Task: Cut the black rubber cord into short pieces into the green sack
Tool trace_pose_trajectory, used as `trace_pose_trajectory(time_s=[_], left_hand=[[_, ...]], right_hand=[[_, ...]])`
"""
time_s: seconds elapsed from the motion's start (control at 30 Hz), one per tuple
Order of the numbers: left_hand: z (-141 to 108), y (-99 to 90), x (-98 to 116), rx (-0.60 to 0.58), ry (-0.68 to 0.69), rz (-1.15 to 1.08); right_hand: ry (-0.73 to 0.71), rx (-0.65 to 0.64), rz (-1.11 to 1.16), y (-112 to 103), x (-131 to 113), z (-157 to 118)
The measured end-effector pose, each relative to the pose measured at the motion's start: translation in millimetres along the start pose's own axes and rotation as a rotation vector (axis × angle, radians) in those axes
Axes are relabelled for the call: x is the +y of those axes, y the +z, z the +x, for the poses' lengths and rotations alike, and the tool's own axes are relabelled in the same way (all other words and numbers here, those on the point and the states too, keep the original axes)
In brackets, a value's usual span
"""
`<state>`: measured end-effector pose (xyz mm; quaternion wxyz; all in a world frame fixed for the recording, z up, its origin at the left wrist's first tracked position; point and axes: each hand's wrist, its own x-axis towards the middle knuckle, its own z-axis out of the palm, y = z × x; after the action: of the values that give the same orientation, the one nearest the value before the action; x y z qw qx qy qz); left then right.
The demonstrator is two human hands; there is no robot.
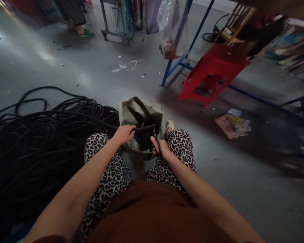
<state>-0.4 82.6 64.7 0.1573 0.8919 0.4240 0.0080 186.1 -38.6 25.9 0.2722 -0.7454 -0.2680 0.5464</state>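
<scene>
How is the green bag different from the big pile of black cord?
The bag is greyish green, but the cord pile is black. The bag looks much smaller, while the cord pile spreads wide. The bag gapes open at the top; the cord pile lies in tangled loops. Both look bendy.

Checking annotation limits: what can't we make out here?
All head view:
Sack, bottom: hidden by dark contents.
Left hand, palm: hidden by its back.
Black cord pile, leftmost part: cut off by left edge.
Background person, upper body: cut off by top edge.
Floor packet, any print: too blurred.
</scene>
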Motion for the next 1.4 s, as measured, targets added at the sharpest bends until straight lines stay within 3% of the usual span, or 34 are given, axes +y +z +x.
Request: trace_pose_trajectory(time_s=[0.23, 0.5, 0.77, 1.17, 1.4], left_hand=[[-9.5, 1.5, 12.2, -0.052, -0.109, -0.132], [-18.2, 23.0, 3.1, -0.053, -0.146, -0.258], [-21.8, 41.2, -4.7, -0.08, -0.143, -0.171], [-38.2, 48.5, -19.0, -0.099, -0.107, -0.297], [-37.6, 48.7, -9.8, -0.135, -0.123, -0.308]], right_hand=[[-0.03, 0.007, -0.078, 3.4, 6.1, 7.4], [-0.151, -0.047, -0.26, 8.3, 15.1, 6.2], [0.023, -0.184, -0.163, 9.3, 8.5, 0.3], [0.039, -0.303, -0.179, 11.9, 1.0, -5.2], [0.093, -0.309, -0.123, 16.3, -3.4, -8.5]])
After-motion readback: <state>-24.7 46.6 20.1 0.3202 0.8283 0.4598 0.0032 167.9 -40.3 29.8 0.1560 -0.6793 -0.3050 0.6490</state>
